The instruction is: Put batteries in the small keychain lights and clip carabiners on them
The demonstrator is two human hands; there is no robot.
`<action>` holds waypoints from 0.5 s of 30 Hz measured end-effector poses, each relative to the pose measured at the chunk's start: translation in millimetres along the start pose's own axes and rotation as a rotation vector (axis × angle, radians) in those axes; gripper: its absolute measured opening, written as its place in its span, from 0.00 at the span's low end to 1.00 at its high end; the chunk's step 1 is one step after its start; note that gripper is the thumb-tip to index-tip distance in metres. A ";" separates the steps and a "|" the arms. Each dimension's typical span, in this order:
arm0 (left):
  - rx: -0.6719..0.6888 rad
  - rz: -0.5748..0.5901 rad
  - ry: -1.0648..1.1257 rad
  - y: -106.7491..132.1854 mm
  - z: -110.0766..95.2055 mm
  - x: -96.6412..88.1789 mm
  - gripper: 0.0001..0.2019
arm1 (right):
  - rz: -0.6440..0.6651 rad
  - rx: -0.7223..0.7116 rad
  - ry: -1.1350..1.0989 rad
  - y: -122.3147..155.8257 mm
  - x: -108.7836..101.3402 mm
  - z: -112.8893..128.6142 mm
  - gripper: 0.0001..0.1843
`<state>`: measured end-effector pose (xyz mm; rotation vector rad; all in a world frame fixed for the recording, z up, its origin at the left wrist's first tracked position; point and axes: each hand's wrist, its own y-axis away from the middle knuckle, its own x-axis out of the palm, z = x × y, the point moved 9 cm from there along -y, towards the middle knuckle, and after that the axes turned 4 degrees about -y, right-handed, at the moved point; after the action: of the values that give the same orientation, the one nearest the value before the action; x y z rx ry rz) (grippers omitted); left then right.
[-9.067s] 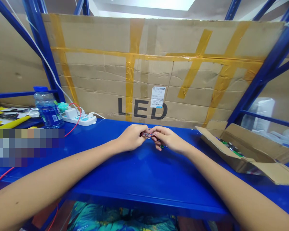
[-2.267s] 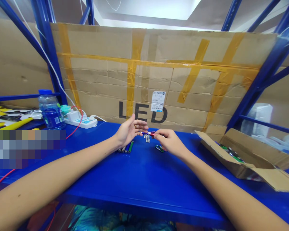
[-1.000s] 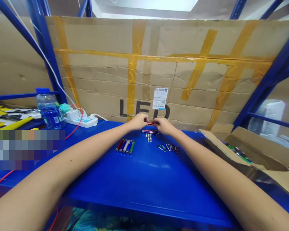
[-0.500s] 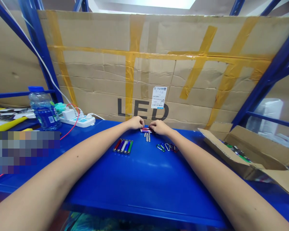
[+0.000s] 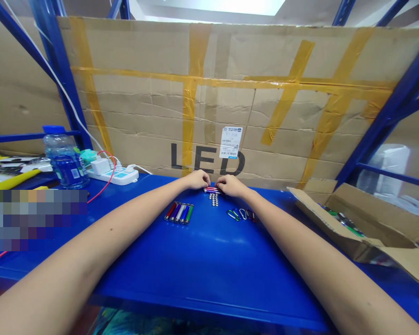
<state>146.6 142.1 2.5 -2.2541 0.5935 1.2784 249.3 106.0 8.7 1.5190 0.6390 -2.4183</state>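
At the far side of the blue table, my left hand (image 5: 198,179) is closed, its fingertips bent down at the left end of some slim red and purple metal tubes (image 5: 211,190). My right hand (image 5: 231,185) is closed at their right end, fingers pinched on them. What the left fingertips hold is too small to make out. Just in front of the tubes stand short rows of small silver button cells (image 5: 214,200). Nearer my left forearm lies a row of several coloured metal tubes (image 5: 179,212). Beside my right forearm are several carabiners (image 5: 243,213), green, silver and dark red.
An open cardboard box (image 5: 366,242) with small coloured items is at the right. At the left are a bottle of blue liquid (image 5: 64,160), a white power strip (image 5: 120,176) and a red cable (image 5: 106,184). A large taped cardboard sheet (image 5: 153,111) closes off the back.
The view has shifted very slightly. Both hands stay at the tubes, with no clear change in their grip.
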 end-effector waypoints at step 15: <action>0.084 -0.027 -0.007 86.7 -16.0 -29.6 0.11 | -0.064 -0.361 0.062 85.8 0.8 114.7 0.15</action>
<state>93.0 67.8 18.9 -2.1814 0.6010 1.2254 191.5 -23.3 29.6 1.4426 1.0840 -2.1533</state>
